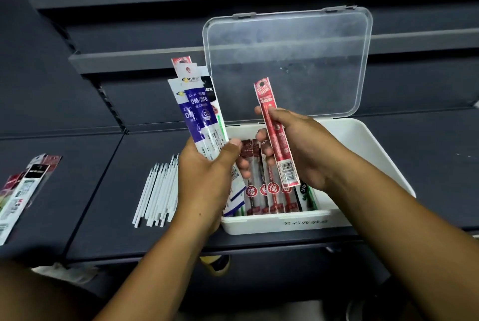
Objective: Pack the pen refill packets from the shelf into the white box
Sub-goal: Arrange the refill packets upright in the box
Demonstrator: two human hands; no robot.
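The white box [363, 144] stands open on the dark shelf, its clear lid [287, 61] tilted up behind it. Several red refill packets [261, 191] lie side by side in its left part, with a green one at their right. My left hand [207, 173] grips a fanned bundle of refill packets [198, 111], blue, white and red, upright over the box's left edge. My right hand [298, 147] holds a single red refill packet [274, 134] tilted above the box.
A bunch of loose white refill tubes [158, 188] lies on the shelf left of the box. More packets [23, 191] lie fanned at the far left edge. Dark shelf boards rise behind. The box's right half shows bare white floor.
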